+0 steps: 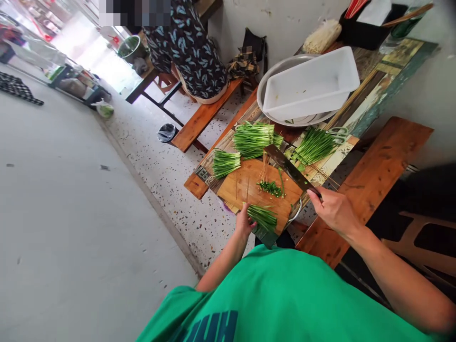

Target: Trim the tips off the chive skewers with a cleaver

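My right hand [333, 210] is closed round the handle of a kitchen knife [290, 170]. Its dark, broad blade slants over the far right side of a wooden cutting board [251, 172]. Down at the board's near edge, my left hand [245, 221] grips the end of a bundle of garlic chives [264, 218]; thin skewers stick out beside the fingers. Chopped green bits [270, 188] lie mid-board, near several bamboo skewers [264, 167]. Past the board rest a small chive bundle [226, 163], a larger pile [253, 139] and another bundle [315, 146].
A white plastic tub [313, 85] sits in a big metal basin [261, 95] at the table's far end. Green-handled scissors [338, 134] lie by the right bundle. Benches [384, 161] flank the table. A person in a patterned shirt [192, 52] sits beyond, near a bin [166, 133].
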